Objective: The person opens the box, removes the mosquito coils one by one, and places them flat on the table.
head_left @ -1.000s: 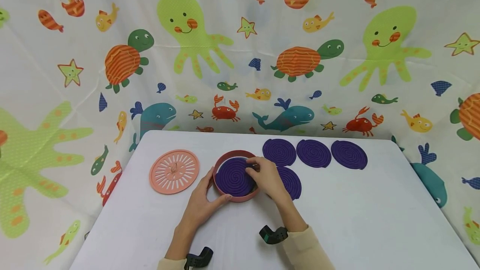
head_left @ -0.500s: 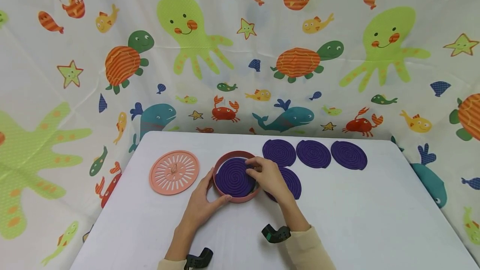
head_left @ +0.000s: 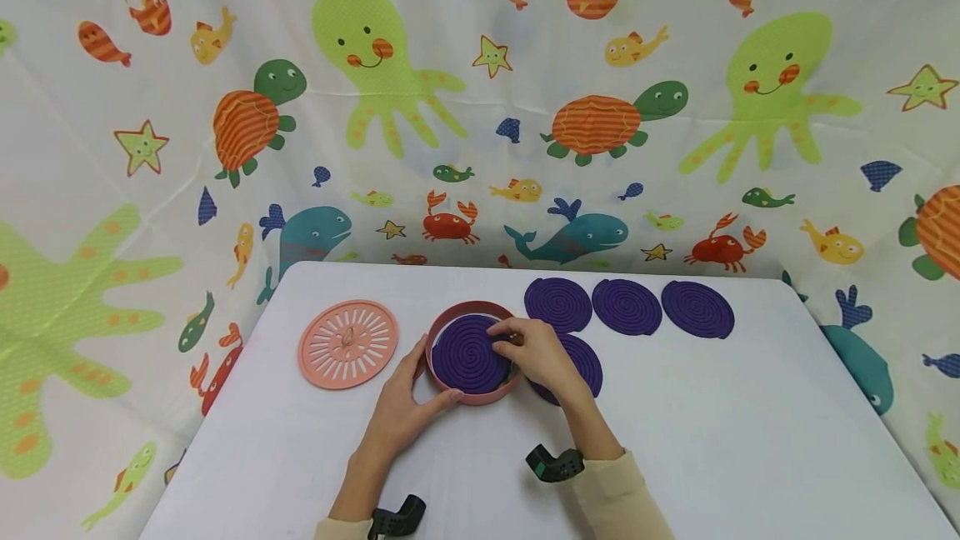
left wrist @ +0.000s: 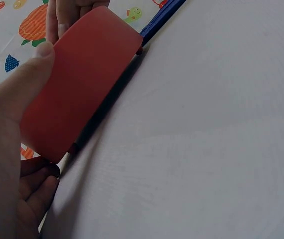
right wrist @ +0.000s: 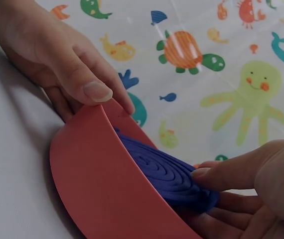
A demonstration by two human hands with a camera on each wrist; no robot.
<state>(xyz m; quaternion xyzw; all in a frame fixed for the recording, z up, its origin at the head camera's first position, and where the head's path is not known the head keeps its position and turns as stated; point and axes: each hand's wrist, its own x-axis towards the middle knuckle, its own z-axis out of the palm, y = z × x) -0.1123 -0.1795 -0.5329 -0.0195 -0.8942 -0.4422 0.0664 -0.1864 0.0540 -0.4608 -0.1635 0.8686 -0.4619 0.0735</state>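
Note:
A purple spiral mosquito coil (head_left: 468, 354) sits inside a round pinkish-red holder (head_left: 482, 398) on the table. My left hand (head_left: 408, 411) grips the holder's left side, its thumb at the front rim. With thumb and fingers, my right hand (head_left: 536, 357) pinches the coil's right edge. In the right wrist view the coil (right wrist: 157, 169) lies tilted within the holder wall (right wrist: 97, 174), its right edge raised between thumb and fingers. From the left wrist the holder's outer wall (left wrist: 82, 84) hides the coil in it.
A pink slotted lid (head_left: 330, 361) lies left of the holder. Three purple coils, one of them this coil (head_left: 628, 307), form a row at the back right. Another coil (head_left: 581, 365) lies partly under my right hand. A patterned sea-animal curtain (head_left: 480, 107) hangs behind the white table (head_left: 750, 423).
The right wrist has moved slightly to the right, and the right index fingertip has shifted a little left over the coil. My left hand and the holder stay in place.

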